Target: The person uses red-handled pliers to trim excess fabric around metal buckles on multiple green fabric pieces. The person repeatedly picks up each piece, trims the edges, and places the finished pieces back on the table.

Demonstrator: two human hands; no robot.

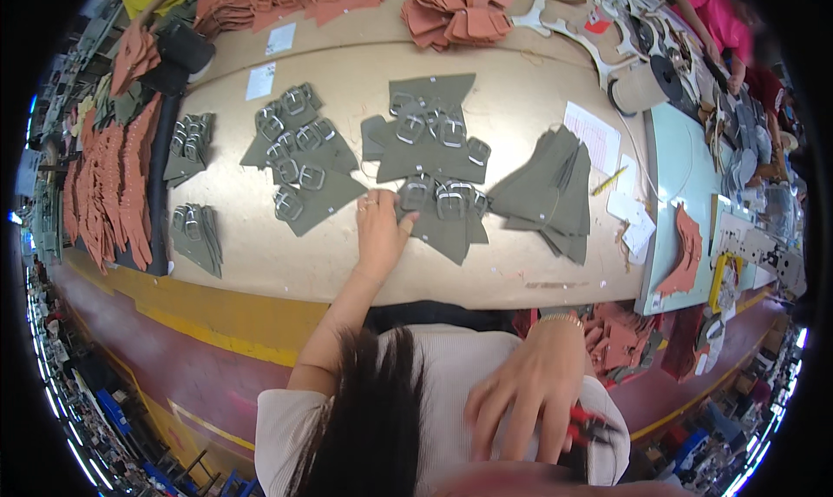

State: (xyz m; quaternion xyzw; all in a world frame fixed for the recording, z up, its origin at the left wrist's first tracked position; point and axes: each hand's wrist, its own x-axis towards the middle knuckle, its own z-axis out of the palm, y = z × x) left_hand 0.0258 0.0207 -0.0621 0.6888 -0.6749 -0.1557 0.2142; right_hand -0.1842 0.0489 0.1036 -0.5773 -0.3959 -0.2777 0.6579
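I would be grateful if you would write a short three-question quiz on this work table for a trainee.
1. Multiple choice: What is the left hand at?
A) the white papers
B) the buckled grey-green pieces
C) the pale metal machine

2. True or false: The cream spool sits further right in the picture than the plain grey-green stack.

3. Fill in the blank: The tool at the blurred right hand has ____ handles.

Key: 1. B; 2. True; 3. red.
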